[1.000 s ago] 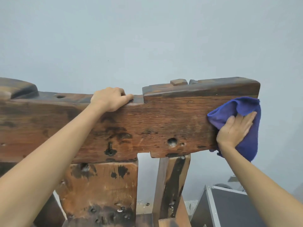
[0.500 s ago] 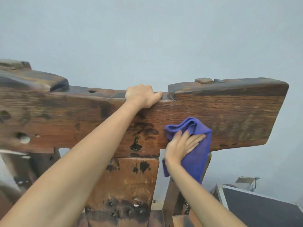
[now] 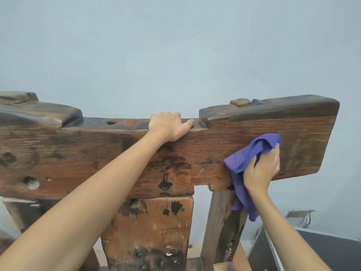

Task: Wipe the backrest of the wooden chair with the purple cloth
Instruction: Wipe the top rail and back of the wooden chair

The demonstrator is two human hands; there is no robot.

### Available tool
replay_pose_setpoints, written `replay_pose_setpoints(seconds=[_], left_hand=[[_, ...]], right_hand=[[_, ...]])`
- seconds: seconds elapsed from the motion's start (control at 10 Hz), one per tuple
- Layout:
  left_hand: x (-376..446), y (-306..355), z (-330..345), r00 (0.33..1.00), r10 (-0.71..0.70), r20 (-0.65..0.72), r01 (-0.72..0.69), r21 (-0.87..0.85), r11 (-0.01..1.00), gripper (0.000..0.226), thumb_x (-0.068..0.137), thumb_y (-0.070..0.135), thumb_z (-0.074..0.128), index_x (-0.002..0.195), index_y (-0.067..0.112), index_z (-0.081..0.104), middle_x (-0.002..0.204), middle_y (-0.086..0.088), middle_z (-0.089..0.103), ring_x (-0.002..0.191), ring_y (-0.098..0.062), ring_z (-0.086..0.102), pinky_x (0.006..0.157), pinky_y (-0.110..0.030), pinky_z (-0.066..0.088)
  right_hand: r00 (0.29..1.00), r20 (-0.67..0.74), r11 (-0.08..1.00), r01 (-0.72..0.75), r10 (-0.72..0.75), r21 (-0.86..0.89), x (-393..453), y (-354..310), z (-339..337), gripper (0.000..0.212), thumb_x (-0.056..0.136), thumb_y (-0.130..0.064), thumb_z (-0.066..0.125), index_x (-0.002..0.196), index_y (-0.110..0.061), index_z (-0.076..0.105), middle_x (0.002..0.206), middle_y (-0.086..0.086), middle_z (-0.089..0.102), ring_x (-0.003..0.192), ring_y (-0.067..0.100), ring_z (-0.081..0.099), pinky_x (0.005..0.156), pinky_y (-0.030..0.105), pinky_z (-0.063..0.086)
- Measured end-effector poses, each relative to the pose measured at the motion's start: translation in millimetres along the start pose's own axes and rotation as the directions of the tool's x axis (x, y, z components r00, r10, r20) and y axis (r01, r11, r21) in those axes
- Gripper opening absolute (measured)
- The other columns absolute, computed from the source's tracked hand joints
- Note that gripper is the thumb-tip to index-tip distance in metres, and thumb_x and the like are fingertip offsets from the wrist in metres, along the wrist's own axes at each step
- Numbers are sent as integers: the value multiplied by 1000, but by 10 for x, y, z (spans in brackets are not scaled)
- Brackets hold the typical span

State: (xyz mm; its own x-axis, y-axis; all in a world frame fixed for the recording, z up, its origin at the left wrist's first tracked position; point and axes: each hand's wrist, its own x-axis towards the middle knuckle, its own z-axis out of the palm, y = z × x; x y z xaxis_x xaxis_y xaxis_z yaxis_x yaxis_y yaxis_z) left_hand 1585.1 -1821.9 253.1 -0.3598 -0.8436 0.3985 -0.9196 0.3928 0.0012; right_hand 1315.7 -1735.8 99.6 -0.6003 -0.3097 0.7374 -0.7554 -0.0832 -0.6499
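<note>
The wooden chair's backrest point(image 3: 109, 153) is a thick, worn, dark-stained beam that runs across the view, held up by a wide slat point(image 3: 152, 227) and a narrower post point(image 3: 218, 222). My left hand point(image 3: 170, 126) grips the top edge of the beam near its middle. My right hand point(image 3: 261, 169) presses the purple cloth point(image 3: 246, 159) against the front face of the beam, right of centre. Part of the cloth hangs down below the beam, beside the post.
A plain pale blue-grey wall fills the background. A dark case with metal edging point(image 3: 312, 251) stands low at the right, close to the chair's post. Holes and black stains mark the beam's face.
My right hand has carried the cloth to the right along the beam's face since half a second ago, after a sweep leftward from the beam's right end. The left hand keeps its grip.
</note>
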Motion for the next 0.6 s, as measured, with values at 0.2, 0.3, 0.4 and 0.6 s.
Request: replay_pose_setpoints(seconds=[0.2, 0.3, 0.4, 0.6], left_hand=[[35, -21, 52, 1000, 11, -17, -11, -13, 1000, 64, 92, 67, 26, 95, 15, 63, 94, -8, 70, 89, -32, 62, 73, -40, 38], [68, -48, 69, 1000, 17, -17, -17, -8, 1000, 65, 90, 68, 25, 96, 16, 64, 96, -8, 71, 91, -33, 62, 72, -40, 38], [87, -65, 82, 1000, 12, -11, -12, -9, 1000, 68, 88, 70, 24, 100, 17, 64, 100, -9, 70, 94, -34, 61, 72, -41, 37], [74, -68, 62, 1000, 6, 1, -6, -2, 1000, 71, 87, 73, 21, 98, 16, 63, 99, -9, 69, 89, -33, 59, 70, -40, 36]], right_hand=[[369, 117, 376, -926, 922, -43, -420, 114, 113, 64, 102, -35, 45, 156, -4, 31, 159, 5, 40, 142, 21, 43, 114, 21, 35], [549, 205, 479, -420, 810, -771, -986, 175, -26, 47, 88, -35, 62, 133, -22, 60, 135, -2, 60, 125, 20, 59, 103, 32, 48], [466, 158, 473, -702, 870, -532, -1207, -199, -237, 22, 91, -30, 65, 112, -27, 64, 109, -1, 62, 113, 18, 61, 82, 28, 52], [195, 485, -29, -908, 852, 417, -1470, -707, -228, 62, 89, -23, 57, 148, -10, 42, 140, 21, 56, 122, 39, 61, 94, 37, 55]])
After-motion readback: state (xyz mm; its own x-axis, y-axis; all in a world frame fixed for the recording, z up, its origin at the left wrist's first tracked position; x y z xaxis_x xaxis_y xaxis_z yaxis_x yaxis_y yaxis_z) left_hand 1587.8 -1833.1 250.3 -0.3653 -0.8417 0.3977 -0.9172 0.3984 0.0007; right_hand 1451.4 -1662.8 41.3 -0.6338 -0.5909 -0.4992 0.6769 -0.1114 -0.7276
